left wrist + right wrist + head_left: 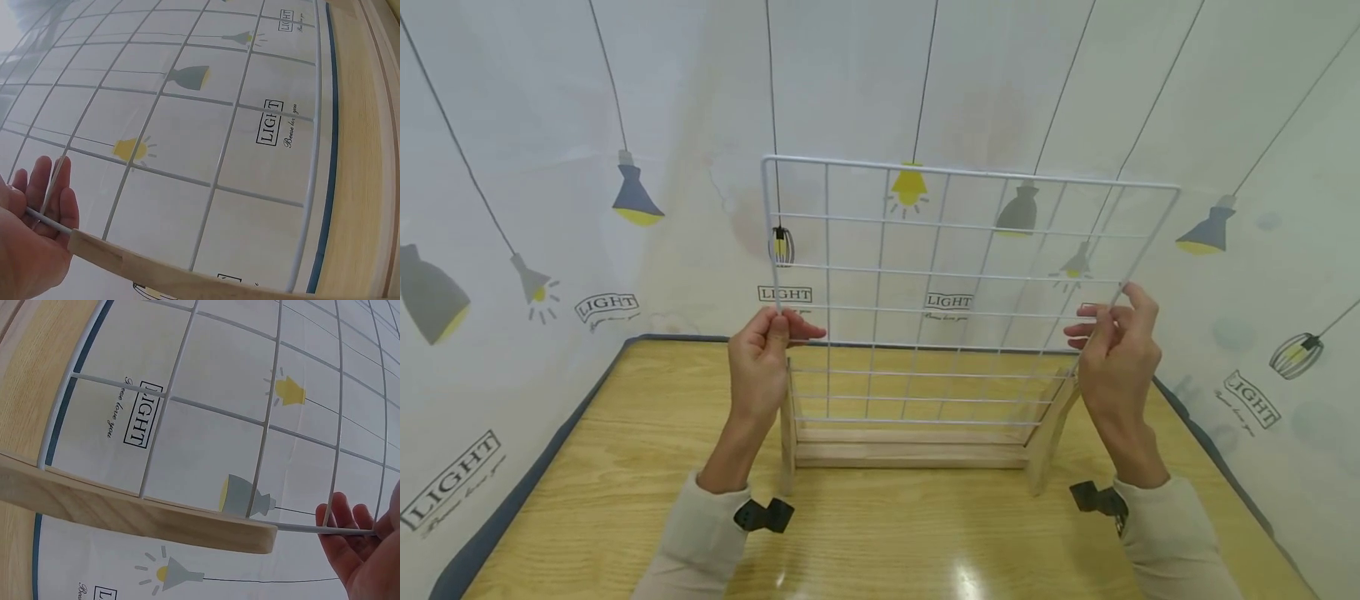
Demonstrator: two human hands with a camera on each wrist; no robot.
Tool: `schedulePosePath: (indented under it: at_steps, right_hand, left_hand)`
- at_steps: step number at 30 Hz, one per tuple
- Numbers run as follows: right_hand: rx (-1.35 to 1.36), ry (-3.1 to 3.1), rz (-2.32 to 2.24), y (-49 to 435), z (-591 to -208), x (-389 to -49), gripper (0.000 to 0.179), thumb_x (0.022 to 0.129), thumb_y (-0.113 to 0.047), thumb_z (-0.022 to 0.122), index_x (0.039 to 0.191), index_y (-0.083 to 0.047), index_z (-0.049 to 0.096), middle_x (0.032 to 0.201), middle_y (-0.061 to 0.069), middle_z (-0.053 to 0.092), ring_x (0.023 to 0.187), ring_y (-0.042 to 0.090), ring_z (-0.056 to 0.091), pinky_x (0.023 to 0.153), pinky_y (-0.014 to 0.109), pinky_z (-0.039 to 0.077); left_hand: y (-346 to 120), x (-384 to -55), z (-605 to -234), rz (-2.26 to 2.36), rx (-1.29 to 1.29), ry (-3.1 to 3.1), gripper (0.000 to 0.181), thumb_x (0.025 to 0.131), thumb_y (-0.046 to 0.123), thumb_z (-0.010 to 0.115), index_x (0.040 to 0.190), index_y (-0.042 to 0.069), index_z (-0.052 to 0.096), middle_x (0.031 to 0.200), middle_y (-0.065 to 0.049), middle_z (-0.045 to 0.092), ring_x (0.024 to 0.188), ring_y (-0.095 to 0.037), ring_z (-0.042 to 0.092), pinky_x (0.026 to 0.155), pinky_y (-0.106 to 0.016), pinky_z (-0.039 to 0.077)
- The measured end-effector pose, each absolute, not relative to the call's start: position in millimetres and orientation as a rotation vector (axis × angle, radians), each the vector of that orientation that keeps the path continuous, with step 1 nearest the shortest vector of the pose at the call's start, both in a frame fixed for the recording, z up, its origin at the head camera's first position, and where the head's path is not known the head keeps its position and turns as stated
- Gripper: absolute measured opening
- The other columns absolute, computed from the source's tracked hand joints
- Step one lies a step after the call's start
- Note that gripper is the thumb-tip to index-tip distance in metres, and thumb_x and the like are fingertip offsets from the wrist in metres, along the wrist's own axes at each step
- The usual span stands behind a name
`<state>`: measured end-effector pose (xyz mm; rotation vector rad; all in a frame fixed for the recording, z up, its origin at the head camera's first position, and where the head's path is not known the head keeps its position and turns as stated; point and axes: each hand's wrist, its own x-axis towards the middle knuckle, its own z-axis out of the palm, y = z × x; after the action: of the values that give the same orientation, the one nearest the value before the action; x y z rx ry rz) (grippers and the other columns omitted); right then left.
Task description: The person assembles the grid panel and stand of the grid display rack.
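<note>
A white wire grid panel (917,225) stands tilted between the two side posts of a wooden frame (910,454). Its lower part sits between the posts, just above the crossbars in the head view. My left hand (758,362) pinches the panel's left edge wire between thumb and fingers, above the left post (144,265). On the other side, my right hand (1122,358) pinches the right edge wire above the right post (137,515). In both wrist views the edge wire runs along the wooden post.
The frame stands on a wood-grain table (880,533) with a dark blue edge strip (580,408). Behind and beside it hangs a pale curtain (685,167) printed with lamps and the word LIGHT. A black strap device (763,515) sits on each wrist.
</note>
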<state>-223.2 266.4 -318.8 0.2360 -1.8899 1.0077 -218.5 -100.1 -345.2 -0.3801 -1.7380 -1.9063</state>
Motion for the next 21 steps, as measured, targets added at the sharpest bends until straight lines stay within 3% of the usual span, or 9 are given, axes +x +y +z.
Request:
schedulePosePath:
  at_steps: [9, 16, 21]
  right_hand:
    - [0.247, -1.899, 1.023, 267.4, -325.0, -223.6, 0.032, 0.105, -0.004, 0.041, 0.136, -0.010, 0.044, 0.095, 0.023, 0.070, 0.071, -0.016, 0.061, 0.064, 0.005, 0.051]
    - [0.243, -1.915, 1.018, 269.1, -327.2, -222.5, 0.032, 0.104, -0.003, 0.042, 0.136, -0.009, 0.044, 0.095, 0.024, 0.070, 0.073, -0.017, 0.061, 0.065, 0.005, 0.051]
    - [0.249, -1.915, 1.017, 269.7, -328.5, -222.5, 0.032, 0.104, -0.002, 0.042, 0.136, -0.008, 0.045, 0.094, 0.025, 0.070, 0.073, -0.017, 0.061, 0.065, 0.004, 0.050]
  left_hand:
    - [-102.9, -217.4, -347.9, -1.866, -0.376, -1.783, 0.025, 0.104, 0.013, 0.047, 0.095, -0.007, 0.059, 0.082, 0.003, 0.074, 0.083, -0.010, 0.073, 0.084, -0.025, 0.057]
    - [-103.1, -216.6, -348.8, -1.855, -0.400, -1.793, 0.027, 0.104, 0.012, 0.047, 0.096, -0.009, 0.061, 0.094, -0.021, 0.072, 0.086, -0.010, 0.072, 0.085, -0.026, 0.058]
    - [-103.0, -217.4, -350.2, -1.870, -0.394, -1.787, 0.025, 0.104, 0.009, 0.048, 0.097, -0.010, 0.063, 0.097, -0.024, 0.070, 0.088, -0.010, 0.072, 0.087, -0.026, 0.057]
